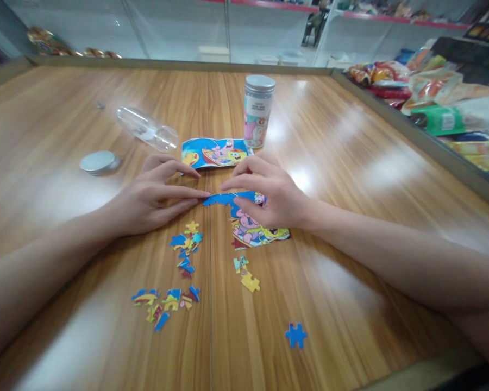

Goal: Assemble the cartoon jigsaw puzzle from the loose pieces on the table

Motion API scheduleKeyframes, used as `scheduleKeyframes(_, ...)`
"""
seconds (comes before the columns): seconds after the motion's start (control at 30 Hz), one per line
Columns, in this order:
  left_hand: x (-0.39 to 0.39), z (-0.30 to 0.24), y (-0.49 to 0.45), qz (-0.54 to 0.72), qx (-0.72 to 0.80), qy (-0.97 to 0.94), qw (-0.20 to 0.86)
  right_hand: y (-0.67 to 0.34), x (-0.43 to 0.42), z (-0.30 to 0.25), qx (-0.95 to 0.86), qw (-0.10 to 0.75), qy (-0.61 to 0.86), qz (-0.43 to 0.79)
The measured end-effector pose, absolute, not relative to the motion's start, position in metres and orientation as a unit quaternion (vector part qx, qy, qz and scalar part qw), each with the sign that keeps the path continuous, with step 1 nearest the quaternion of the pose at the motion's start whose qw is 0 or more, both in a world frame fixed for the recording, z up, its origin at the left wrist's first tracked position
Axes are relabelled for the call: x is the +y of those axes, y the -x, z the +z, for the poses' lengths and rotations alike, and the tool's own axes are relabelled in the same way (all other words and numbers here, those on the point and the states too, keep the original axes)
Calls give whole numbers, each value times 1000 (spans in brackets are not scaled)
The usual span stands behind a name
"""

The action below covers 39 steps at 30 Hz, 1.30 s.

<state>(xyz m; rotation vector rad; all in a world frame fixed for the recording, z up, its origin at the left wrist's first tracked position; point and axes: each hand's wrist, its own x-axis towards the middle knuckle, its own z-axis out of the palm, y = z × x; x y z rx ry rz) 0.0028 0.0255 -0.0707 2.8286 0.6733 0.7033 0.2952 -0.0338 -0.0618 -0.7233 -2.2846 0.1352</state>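
Partly built jigsaw (258, 236) lies flat on the wood-grain table (350, 326), just right of the seam, its narrow blue top strip running left across that line. My left hand (152, 193) has its index fingertip at the strip's left tip, thumb close below; cannot tell whether I pinch a piece there. My right hand (269, 190) is loosely curved over the jigsaw's upper part, thumb and index apart, clasping nothing visible. Nearer me: loose pieces (187, 244) in two left-hand clusters, a yellow piece (250, 282) below the jigsaw, a blue piece (296, 335) off right. Beyond my hands: picture sheet (215, 153), upright canister (259, 114) at its right end. Farther left, clear tube (146, 129) on its side, silver lid (98, 161). Far right, packaged goods (440, 117).
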Motion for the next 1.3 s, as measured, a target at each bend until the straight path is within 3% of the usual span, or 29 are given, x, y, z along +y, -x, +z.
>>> scheduleKeyframes(0.1,26,-71,-2,242,232,-939,83,-298,-47,-39,-900,336,260,98)
scheduleKeyframes(0.23,25,-71,-2,259,227,-938,29,-293,-83,1,-952,34,188,240)
scheduleKeyframes(0.33,25,-71,-2,289,259,-921,36,-288,-117,17,-964,-65,159,203)
scheduleKeyframes(0.47,27,-75,-4,333,300,-893,33,-284,-140,8,-970,7,188,156)
scheduleKeyframes(0.57,30,-77,-6,368,325,-871,26,-274,-133,-7,-970,-85,175,144)
scheduleKeyframes(0.63,32,-78,-8,394,332,-857,22,-266,-125,-17,-966,-96,205,122)
scheduleKeyframes(0.83,33,-79,-12,420,327,-846,28,-265,-113,-44,-976,128,175,27)
scheduleKeyframes(1.07,29,-82,-3,386,336,-854,95,-269,-111,-65,-969,147,185,66)
scheduleKeyframes(1.3,25,-76,-3,322,299,-886,149,-258,-114,-50,-967,157,172,103)
